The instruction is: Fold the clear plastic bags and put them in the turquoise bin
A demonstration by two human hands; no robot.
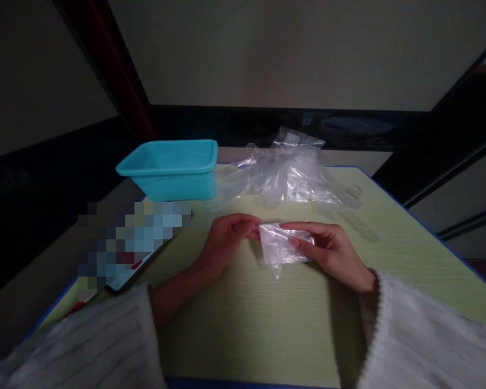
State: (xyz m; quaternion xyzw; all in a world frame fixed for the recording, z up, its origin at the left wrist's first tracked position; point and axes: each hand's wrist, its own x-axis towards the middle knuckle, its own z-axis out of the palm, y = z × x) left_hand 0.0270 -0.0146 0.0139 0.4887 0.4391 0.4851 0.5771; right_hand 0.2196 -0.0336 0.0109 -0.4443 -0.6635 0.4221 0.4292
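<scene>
Right hand (pixel 334 251) holds folded plastic (pixel 277 246) (shiny)

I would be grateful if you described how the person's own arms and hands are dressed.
The left hand and right hand are bare, with no gloves or jewellery showing. The left sleeve and right sleeve are pale grey, thick and fuzzy-edged, with line-like ridges; the left one ends further up the forearm.

The head view faces forward and down from close above the hands (pixel 338 254).
</scene>
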